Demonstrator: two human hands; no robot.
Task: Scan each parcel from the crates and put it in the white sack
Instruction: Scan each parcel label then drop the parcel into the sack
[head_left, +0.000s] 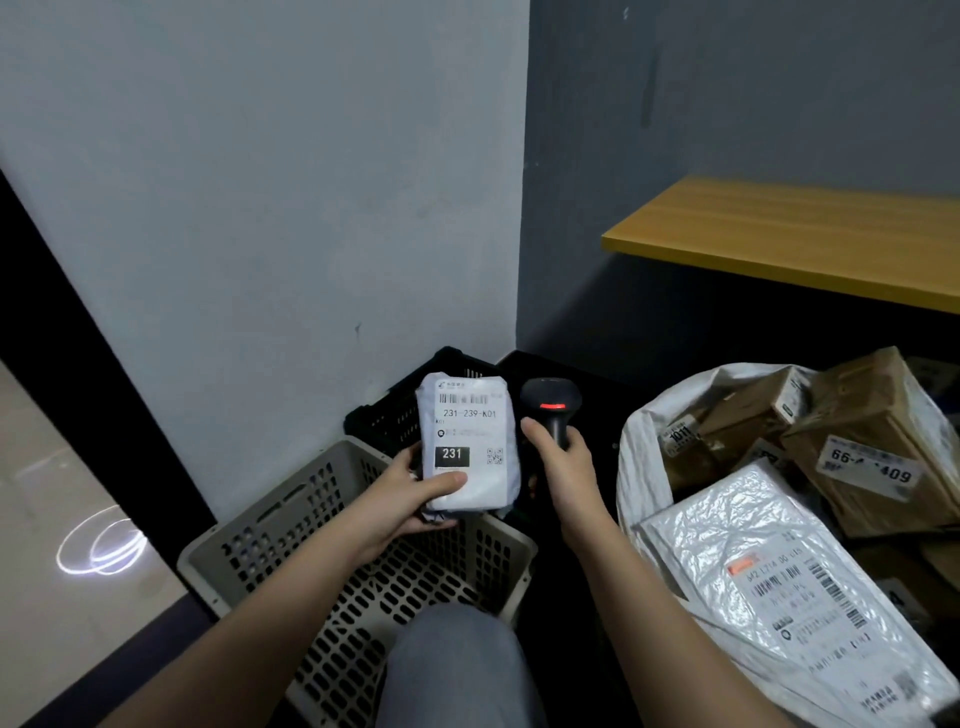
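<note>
Parcel and scanner held above the crates.
The left hand grips a white parcel, label up, over the beige crate; the right hand is clamped on the handle of a black scanner just beside it. The white sack, holding parcels, stands at right.

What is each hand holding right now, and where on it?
Left hand grips the white parcel by its lower end; right hand grips the scanner by its handle.
</note>
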